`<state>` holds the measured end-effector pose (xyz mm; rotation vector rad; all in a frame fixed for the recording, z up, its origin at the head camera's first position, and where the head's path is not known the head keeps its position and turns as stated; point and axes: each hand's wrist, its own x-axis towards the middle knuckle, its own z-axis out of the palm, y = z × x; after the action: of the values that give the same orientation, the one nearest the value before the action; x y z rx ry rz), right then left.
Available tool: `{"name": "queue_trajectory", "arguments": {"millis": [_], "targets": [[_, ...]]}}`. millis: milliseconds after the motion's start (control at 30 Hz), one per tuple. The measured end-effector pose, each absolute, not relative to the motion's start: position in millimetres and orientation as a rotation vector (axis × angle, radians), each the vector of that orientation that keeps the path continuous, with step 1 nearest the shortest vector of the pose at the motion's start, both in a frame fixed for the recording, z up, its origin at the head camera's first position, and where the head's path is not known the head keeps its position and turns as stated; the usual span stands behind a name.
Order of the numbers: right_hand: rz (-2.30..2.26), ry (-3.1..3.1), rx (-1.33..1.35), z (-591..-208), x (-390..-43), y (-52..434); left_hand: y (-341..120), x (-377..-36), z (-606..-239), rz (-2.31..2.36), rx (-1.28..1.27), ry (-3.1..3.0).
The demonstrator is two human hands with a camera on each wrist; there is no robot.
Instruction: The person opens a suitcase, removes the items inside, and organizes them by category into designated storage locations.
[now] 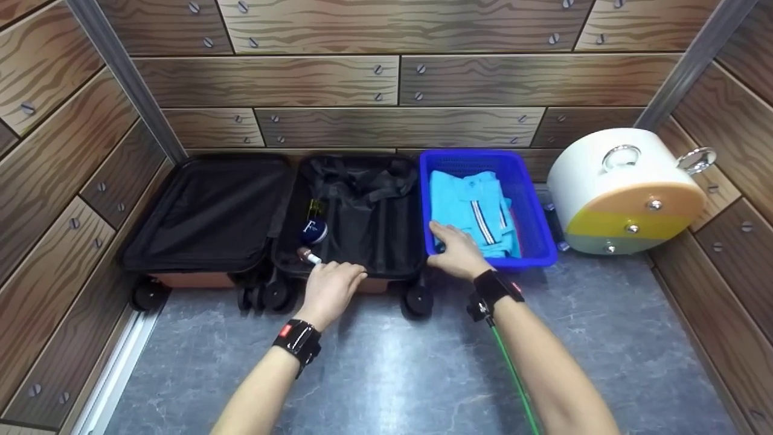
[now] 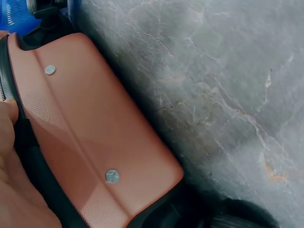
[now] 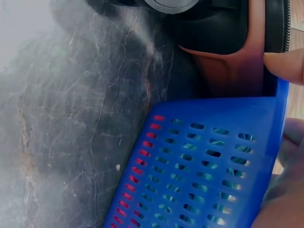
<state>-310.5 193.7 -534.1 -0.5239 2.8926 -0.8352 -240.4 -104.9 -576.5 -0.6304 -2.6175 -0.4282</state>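
An open suitcase has a black-lined right half (image 1: 386, 229) and a covered left half (image 1: 223, 211). My left hand (image 1: 331, 290) rests at the front rim of the right half; in the left wrist view its thumb (image 2: 8, 111) touches the zipped edge above the pink shell (image 2: 99, 123). Inside lie a dark blue round item (image 1: 314, 231), a yellowish item (image 1: 315, 208) and a small brown-and-white item (image 1: 309, 256). My right hand (image 1: 458, 252) is over the near left corner of the blue basket (image 1: 531, 211), fingers loosely bent. Folded light blue clothing (image 1: 459, 202) lies in the basket.
A white rounded drawer cabinet (image 1: 595, 157) with orange, yellow and green fronts stands right of the basket. Wood-patterned walls (image 1: 326, 84) enclose the back and sides. Suitcase wheels (image 1: 418, 300) stick out in front over the grey marbled floor (image 1: 374, 374).
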Motion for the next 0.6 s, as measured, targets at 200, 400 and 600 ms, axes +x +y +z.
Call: {"name": "queue_trajectory", "arguments": {"millis": [200, 400, 600], "targets": [[-0.841, 2.816, -0.596, -529.9, -312.2, 199.4, -105.3, -241.8, -579.2, -0.432, -0.643, -2.637], [-0.974, 2.764, -0.668, -507.4, -319.5, 229.4, -107.0, -242.4, -580.6, -0.449, -0.645, -2.646], [-0.944, 2.935, -0.6, -469.1, -330.9, 286.8, -105.7, -242.0, -582.1, -0.463, -0.635, -2.656]]}}
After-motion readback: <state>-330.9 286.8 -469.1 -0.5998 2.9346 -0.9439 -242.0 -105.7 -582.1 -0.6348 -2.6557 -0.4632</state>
